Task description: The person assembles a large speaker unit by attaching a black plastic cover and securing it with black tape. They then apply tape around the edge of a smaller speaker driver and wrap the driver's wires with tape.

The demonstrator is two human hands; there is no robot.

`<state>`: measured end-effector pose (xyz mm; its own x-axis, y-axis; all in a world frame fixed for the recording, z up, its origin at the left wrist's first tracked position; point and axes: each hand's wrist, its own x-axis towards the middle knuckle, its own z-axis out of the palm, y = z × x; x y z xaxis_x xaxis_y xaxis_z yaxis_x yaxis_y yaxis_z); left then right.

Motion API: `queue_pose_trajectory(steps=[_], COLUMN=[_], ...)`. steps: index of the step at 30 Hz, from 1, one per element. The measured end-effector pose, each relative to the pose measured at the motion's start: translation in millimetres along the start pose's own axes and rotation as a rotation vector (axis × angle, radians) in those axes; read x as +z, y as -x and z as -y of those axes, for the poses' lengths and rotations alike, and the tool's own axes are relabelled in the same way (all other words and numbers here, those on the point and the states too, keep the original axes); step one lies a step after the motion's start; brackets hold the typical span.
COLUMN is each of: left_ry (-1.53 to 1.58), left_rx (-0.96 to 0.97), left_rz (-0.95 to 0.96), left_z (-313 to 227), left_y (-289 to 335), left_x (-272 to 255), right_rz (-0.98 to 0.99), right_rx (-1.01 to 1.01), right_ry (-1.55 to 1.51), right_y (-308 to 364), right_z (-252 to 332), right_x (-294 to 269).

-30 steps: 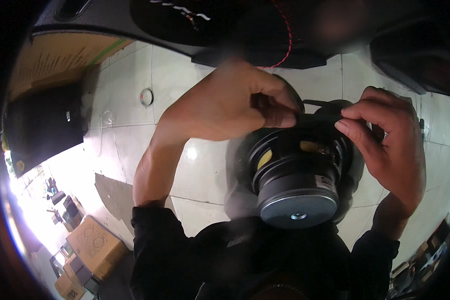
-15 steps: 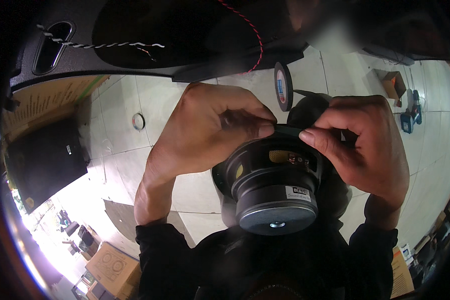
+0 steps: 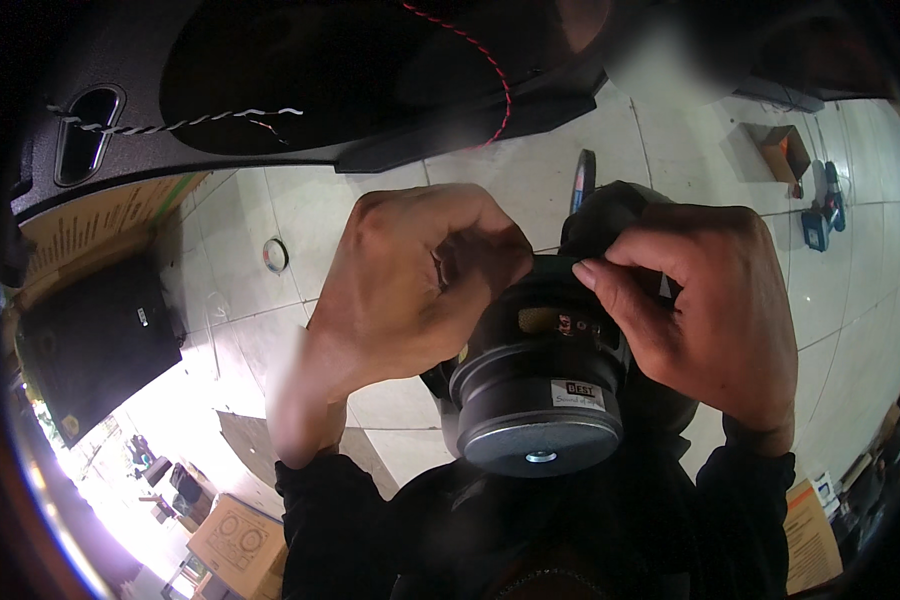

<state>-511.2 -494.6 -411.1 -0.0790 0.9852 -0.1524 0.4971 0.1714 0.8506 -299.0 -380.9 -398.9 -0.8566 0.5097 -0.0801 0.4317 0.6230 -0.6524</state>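
A black loudspeaker driver (image 3: 540, 400) is held close under the camera with its round magnet end toward me. My left hand (image 3: 410, 290) grips its rim on the left, fingers curled over the edge. On the right, my right hand (image 3: 700, 310) pinches the rim with fingertips at the top of the basket. A dark strip or wire lies under the fingertips of both hands; I cannot tell which. Both forearms in black sleeves come up from the lower edge.
A large black speaker cabinet (image 3: 270, 100) with twisted red-black and white-black wires spans the top. On the pale tiled floor are a roll of tape (image 3: 275, 256), a black box (image 3: 95, 340) at left, cardboard boxes (image 3: 240, 540) and a blue tool (image 3: 825, 220) at right.
The driver has come closer to the camera and sits lower in view. Both hands have shifted along its rim, still gripping it. The view has tilted, showing more floor at right.
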Motion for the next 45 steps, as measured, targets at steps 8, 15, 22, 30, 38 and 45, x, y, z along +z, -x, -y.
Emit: queue_pose_trajectory(steps=[8,15,22,30,38,45], left_ry=[0.032,0.016,-0.045,-0.077,-0.077,0.016], left_rx=[0.064,0.079,0.157,0.119,0.231,0.178], left_rz=[-0.037,-0.034,-0.007,0.024,0.095,0.151], left_z=[-2.6,-3.9,-6.9,-11.2,-9.5,-6.0], left_y=[-4.1,-4.6,-7.1,-4.3,-13.6,-22.9], left_x=[12.7,15.0,22.0,19.0,19.4,19.0], right_rz=[0.017,-0.037,-0.083,-0.130,-0.073,0.044], right_rx=[0.047,0.077,0.069,0.105,-0.013,0.171], right_ry=[0.039,0.018,0.020,0.088,0.119,-0.018], right_y=[2.8,7.5,8.2,23.2,32.2,37.1], right_z=[4.2,7.2,9.4,5.6,-3.7,1.5], right_x=[0.2,2.7,5.3,1.4,-9.4,-7.9])
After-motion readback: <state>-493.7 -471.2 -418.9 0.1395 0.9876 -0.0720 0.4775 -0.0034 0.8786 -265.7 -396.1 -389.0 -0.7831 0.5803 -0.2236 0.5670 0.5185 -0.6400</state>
